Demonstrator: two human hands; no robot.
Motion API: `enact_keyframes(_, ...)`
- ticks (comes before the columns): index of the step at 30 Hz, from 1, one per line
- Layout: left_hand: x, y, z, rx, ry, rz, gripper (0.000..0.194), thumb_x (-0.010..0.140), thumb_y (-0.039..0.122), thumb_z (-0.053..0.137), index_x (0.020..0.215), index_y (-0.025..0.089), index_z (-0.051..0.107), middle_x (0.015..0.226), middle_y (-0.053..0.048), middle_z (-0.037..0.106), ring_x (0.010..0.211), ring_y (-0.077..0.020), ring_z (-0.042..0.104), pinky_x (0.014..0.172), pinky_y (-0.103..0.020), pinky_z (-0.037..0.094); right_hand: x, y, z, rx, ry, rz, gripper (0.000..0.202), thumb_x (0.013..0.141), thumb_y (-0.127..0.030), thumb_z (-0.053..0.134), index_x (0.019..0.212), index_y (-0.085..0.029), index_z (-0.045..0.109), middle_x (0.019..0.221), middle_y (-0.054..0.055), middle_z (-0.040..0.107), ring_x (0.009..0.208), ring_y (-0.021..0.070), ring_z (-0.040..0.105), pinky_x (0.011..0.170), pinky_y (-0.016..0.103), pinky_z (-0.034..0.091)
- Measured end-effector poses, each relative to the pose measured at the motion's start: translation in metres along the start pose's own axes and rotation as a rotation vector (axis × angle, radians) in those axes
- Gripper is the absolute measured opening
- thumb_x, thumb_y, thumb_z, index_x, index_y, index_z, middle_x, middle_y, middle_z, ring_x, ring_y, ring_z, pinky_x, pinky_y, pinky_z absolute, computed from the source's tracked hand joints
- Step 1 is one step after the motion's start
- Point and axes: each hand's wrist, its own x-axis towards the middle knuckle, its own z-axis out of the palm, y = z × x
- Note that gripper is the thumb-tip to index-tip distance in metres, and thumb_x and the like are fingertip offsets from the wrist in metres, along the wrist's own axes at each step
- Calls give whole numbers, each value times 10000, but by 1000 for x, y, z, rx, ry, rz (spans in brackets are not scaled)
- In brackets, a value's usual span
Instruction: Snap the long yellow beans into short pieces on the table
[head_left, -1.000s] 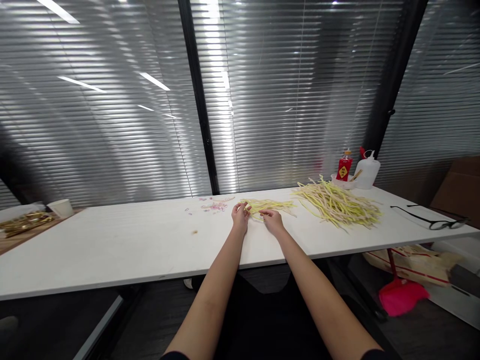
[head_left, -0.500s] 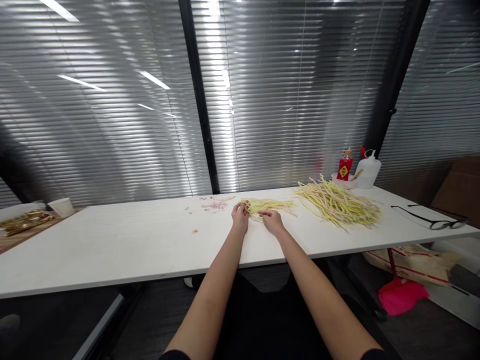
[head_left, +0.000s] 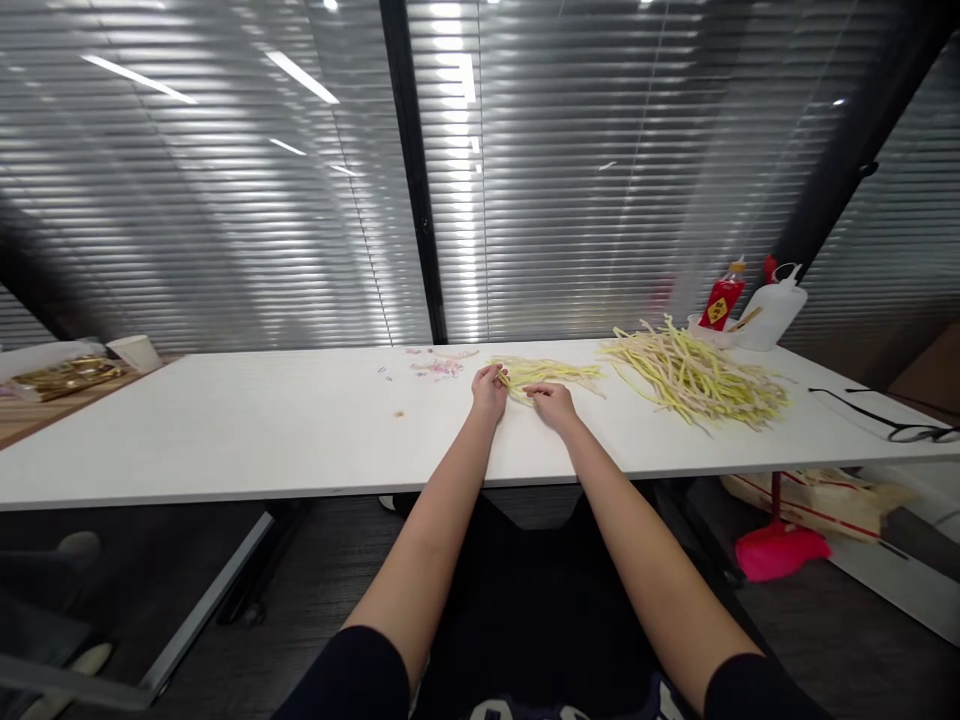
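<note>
My left hand (head_left: 490,391) is closed, its fingers pinching the left ends of a small bunch of long pale yellow-green strands (head_left: 562,372). The rest of that bunch trails to the right over the white tabletop. Just right of it, my right hand (head_left: 552,402) has thumb and fingers pressed together at the bunch's near side, apparently on one strand; the fingertips are too small to show this exactly. A larger tangled heap of the same strands (head_left: 701,378) lies farther right. Small pink and purple bits (head_left: 441,368) are scattered left of my left hand.
Behind the heap stand a red bottle (head_left: 723,297), a white squeeze bottle (head_left: 772,310) and a shallow bowl (head_left: 712,336). Eyeglasses (head_left: 896,430) lie at the right. A paper cup (head_left: 136,353) and gold packaging (head_left: 69,378) sit at far left. A pink dustpan (head_left: 781,550) is below the table.
The camera view has tilted, so the table sits higher in the picture. Both hands stay at the small bunch, with only slight finger movement.
</note>
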Motion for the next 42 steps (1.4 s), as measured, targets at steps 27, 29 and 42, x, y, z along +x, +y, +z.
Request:
enact_keyframes(27,-6,7,1,-264,-10,-76,56,812,113,626,796,141,580,695,1,576,644,-75,573,713,-224,447,-1,2,0,-168,-84,-79,263,729,-236,579,929,-209,747,953,45,736,865,187,664,793,297,502)
enact_keyframes(29,-6,8,1,-264,-26,-68,60,810,110,627,791,140,579,690,3,570,639,-74,569,703,-223,443,-1,1,-1,-181,-96,-88,253,737,-230,578,926,-214,746,955,41,736,884,187,666,815,299,500)
enact_keyframes(42,-3,11,-4,-325,84,-55,114,862,120,567,761,167,540,696,16,538,645,-66,556,785,-254,475,-17,-20,3,-574,-245,-308,391,804,-389,615,1150,-214,667,1030,66,700,900,192,623,813,287,463)
